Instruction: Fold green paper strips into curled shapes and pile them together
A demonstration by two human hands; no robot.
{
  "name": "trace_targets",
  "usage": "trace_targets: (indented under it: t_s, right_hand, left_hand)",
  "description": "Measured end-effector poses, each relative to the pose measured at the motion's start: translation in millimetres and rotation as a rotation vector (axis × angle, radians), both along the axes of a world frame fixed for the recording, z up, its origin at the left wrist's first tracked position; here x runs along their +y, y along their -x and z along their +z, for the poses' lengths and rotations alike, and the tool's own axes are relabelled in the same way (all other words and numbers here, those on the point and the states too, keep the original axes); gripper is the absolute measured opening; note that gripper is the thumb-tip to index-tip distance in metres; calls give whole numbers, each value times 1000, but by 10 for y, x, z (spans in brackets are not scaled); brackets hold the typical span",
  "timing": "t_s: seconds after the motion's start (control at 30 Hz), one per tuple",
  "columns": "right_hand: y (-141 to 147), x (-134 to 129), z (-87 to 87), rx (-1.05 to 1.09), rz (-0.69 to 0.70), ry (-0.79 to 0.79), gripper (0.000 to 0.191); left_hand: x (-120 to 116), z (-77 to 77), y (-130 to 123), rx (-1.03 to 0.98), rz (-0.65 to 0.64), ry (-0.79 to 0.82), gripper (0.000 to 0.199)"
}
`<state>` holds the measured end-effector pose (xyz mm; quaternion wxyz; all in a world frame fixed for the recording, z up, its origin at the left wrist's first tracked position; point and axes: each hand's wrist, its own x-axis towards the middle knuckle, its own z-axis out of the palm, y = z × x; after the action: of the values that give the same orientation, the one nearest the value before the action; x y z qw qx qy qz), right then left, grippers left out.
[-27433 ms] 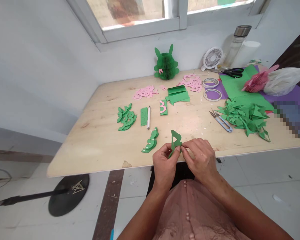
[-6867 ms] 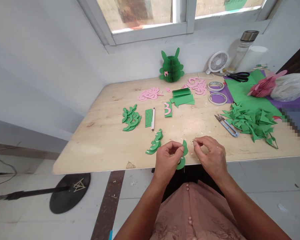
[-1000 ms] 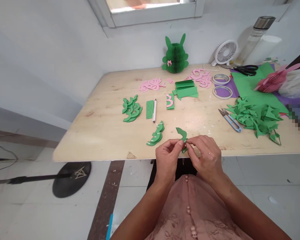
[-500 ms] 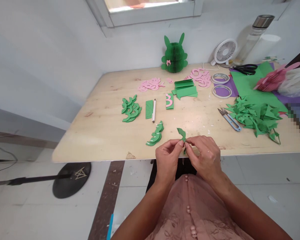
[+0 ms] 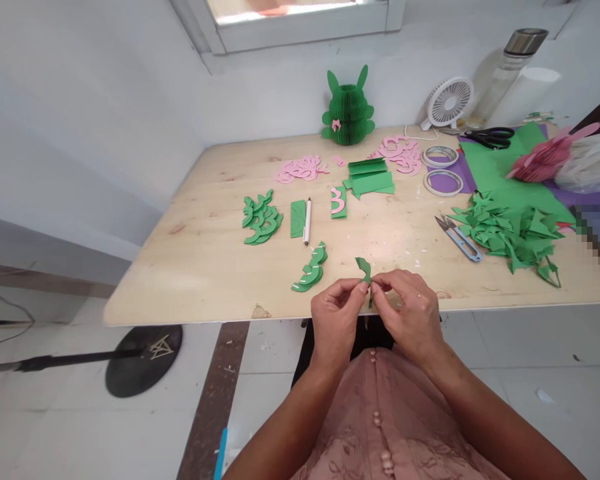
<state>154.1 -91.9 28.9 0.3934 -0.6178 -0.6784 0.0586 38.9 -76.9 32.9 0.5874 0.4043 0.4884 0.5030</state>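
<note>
Just above the table's front edge, my left hand (image 5: 336,313) pinches a small curved green paper cutout (image 5: 364,267) between thumb and forefinger. Against the cutout's right side, the fingertips of my right hand (image 5: 409,312) are pinched together; the part between the fingers is hidden. A stack of scalloped green cutouts (image 5: 311,272) with short white strips on it lies left of my hands. Farther left is a pile of similar green cutouts (image 5: 263,220). Beyond my hands are a white pen (image 5: 307,221) beside a green paper rectangle (image 5: 297,220), and a pink cutout (image 5: 337,200) on green paper.
Blue-handled thread snips (image 5: 460,240) lie beside green paper scraps (image 5: 520,230) on the right. Behind them are two tape rolls (image 5: 444,182), black scissors (image 5: 493,137) and a small fan (image 5: 449,103). A green honeycomb paper figure (image 5: 349,113) stands at the wall, near pink cutouts (image 5: 303,169).
My right fingertips have shifted very slightly at the green cutout. Both hands stay in nearly the same place, and the things on the table have not moved.
</note>
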Motion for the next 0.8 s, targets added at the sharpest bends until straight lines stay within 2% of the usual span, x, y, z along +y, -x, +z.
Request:
trace_targets:
  t_s: [0.63, 0.8]
  right_hand:
    - [-2, 2, 19, 66, 3, 37, 11]
    - [3, -1, 14, 71, -5, 4, 8]
  left_hand:
    - [6, -22, 3, -4, 32, 12, 12]
    - [4, -7, -7, -19, 39, 7, 12]
